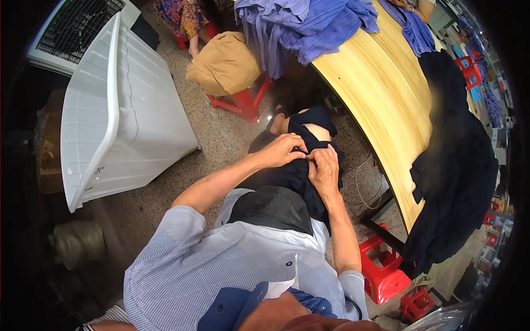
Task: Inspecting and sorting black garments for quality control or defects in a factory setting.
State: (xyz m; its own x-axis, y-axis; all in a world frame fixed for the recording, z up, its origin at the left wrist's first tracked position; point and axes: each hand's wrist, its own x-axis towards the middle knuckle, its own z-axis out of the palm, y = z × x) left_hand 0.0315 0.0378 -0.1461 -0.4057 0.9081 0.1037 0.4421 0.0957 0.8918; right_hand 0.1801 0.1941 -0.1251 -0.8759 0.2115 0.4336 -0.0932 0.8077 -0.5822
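Dark navy cloth (pixel 292 175) lies across my lap, and both hands work on it close together. My left hand (pixel 284 150) is closed, with its fingertips pinching the cloth. Beside it, my right hand (pixel 324 164) also pinches the fabric, thumb and forefinger almost meeting the left fingertips. Whether anything small sits between the fingers cannot be made out. A piece of the dark cloth hangs over my knee towards the table.
A wooden table (pixel 386 105) curves along the right, bearing purple garments (pixel 314 27) and a dark cloth heap (pixel 455 165). A large white bin (pixel 149 116) stands left. Tan cloth (pixel 226 63) covers a red stool (pixel 248 105). Another red stool (pixel 383 276) is at right.
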